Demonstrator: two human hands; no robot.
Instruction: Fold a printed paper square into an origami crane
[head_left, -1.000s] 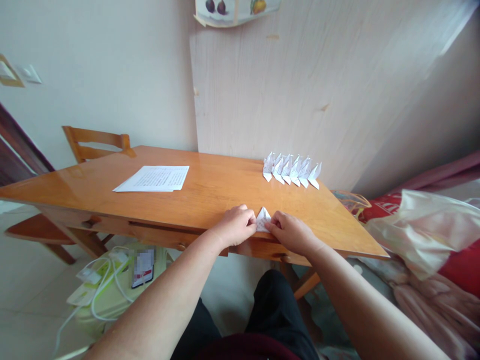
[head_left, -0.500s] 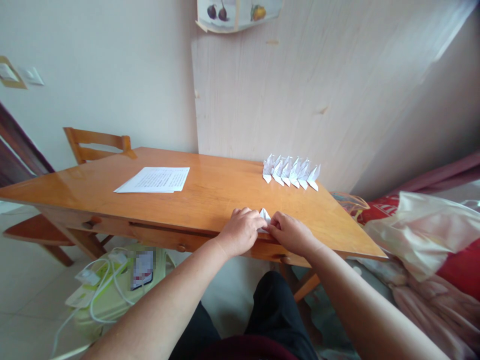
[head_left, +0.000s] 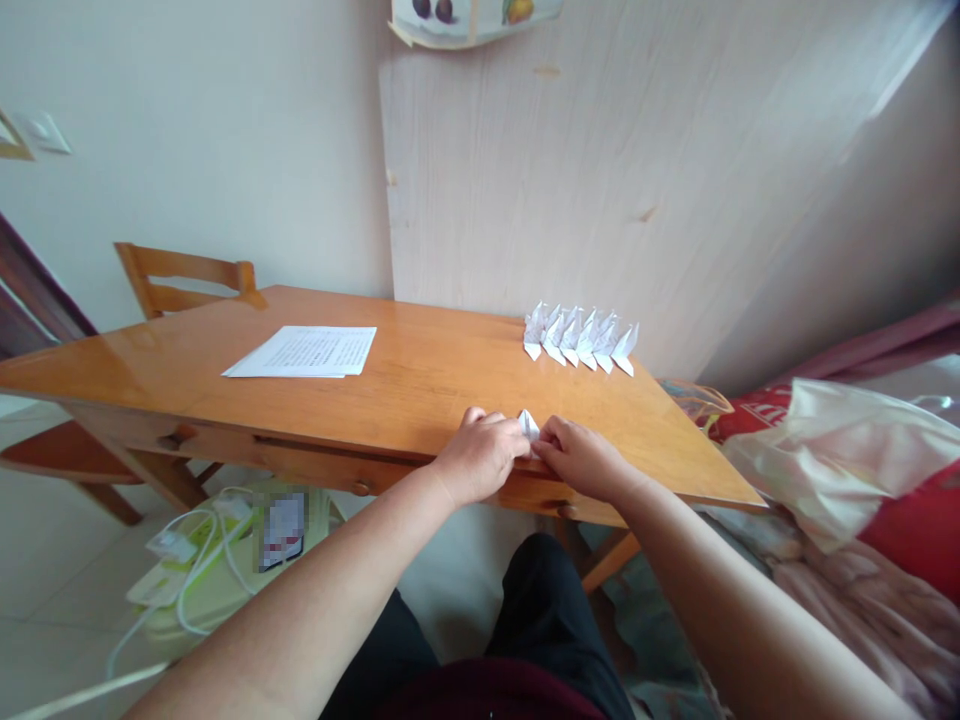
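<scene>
A small piece of folded white paper (head_left: 528, 424) lies at the front edge of the wooden table, its pointed tip facing away from me. My left hand (head_left: 487, 452) is closed on its left side, with the fingers reaching over its lower part. On the other side my right hand (head_left: 576, 456) pinches the paper's lower right edge, fingers curled. Much of the paper is hidden under my fingers. Farther back on the right, several folded white paper figures (head_left: 580, 338) stand in a close group with pointed ends up.
A stack of printed sheets (head_left: 304, 352) rests on the left of the table (head_left: 427, 385). Below left, a phone (head_left: 283, 530) and white cables lie on a pale green stool (head_left: 225, 590). A wooden chair (head_left: 187, 270) stands behind; a whitish bag (head_left: 847, 450) sits at the right.
My left hand has shifted right and over the folded paper, covering more of it. My right hand has stayed at the paper's right side. The camera view has moved slightly.
</scene>
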